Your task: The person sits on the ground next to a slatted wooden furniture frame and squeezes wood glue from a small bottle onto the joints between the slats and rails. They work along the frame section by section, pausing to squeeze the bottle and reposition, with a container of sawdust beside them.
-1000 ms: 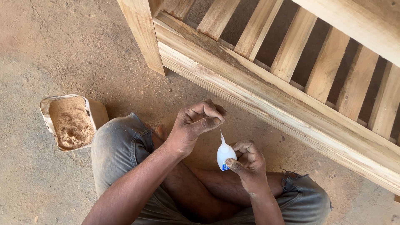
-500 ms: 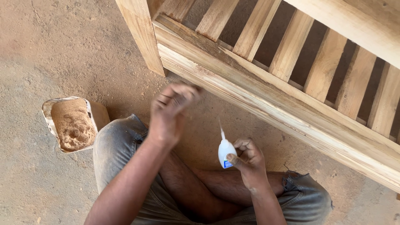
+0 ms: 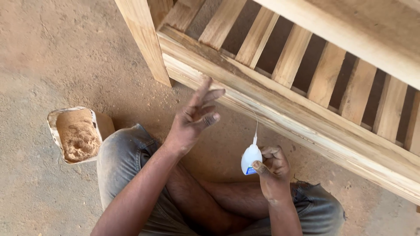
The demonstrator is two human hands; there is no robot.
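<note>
The right hand (image 3: 272, 168), in the lower middle of the frame, is clenched around a small white glue bottle (image 3: 251, 159) with a blue label at its base. The bottle stands nearly upright, its long axis running up the frame, and its thin nozzle (image 3: 255, 131) points toward the lower rail (image 3: 280, 118) of the wooden slatted frame (image 3: 332, 74) that crosses the upper right of the picture. The nozzle tip is near the rail's pale edge but apart from it; whether a thread of glue trails off the tip I cannot tell.

The left hand (image 3: 194, 120) sits to the left of the bottle and slightly higher in the frame, released, with its fingers (image 3: 209, 97) spread and angled up toward the same rail. It holds nothing and touches nothing. The bottle lies to the lower right of these fingers, near but clear of them, so the right hand is the one on the bottle while the left is the closer of the two to the rail's face.

At the left edge of the frame, well apart from both hands, an open container of sawdust (image 3: 78, 134) rests on the dirt floor (image 3: 52, 52) just beside the person's knee (image 3: 127, 148). The wooden post (image 3: 146, 43) of the frame stands on the floor in the upper middle.
</note>
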